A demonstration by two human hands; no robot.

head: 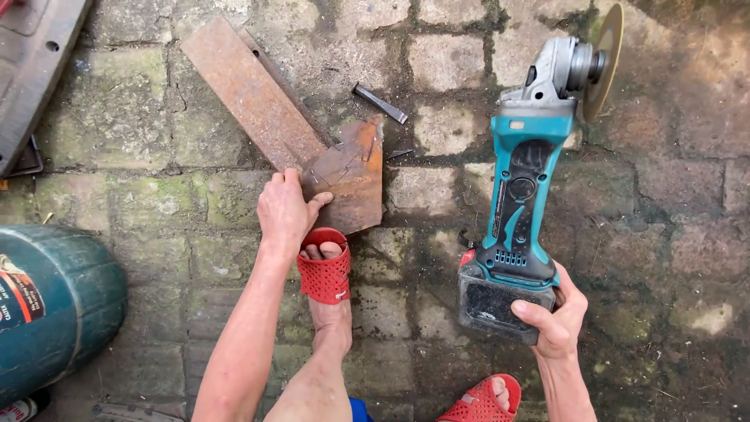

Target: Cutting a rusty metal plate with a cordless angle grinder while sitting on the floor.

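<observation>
Open: bare paving right of grinder; strip between plate and grinder | Blocked left: green cylinder, grey panel | Centre: rusty bar and plate on ground, chisel just beyond | Low: sandalled foot touching plate edge, second foot near bottom edge

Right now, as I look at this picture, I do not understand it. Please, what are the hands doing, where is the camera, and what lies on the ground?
The camera sits on the person's head and looks down at stone paving. The left hand presses on a rusty metal plate, which lies against a long rusty bar. The right hand holds a teal cordless grinder by its battery end, disc pointing away. A foot in a red sandal stands beside the plate. A green gas cylinder lies at the left.
</observation>
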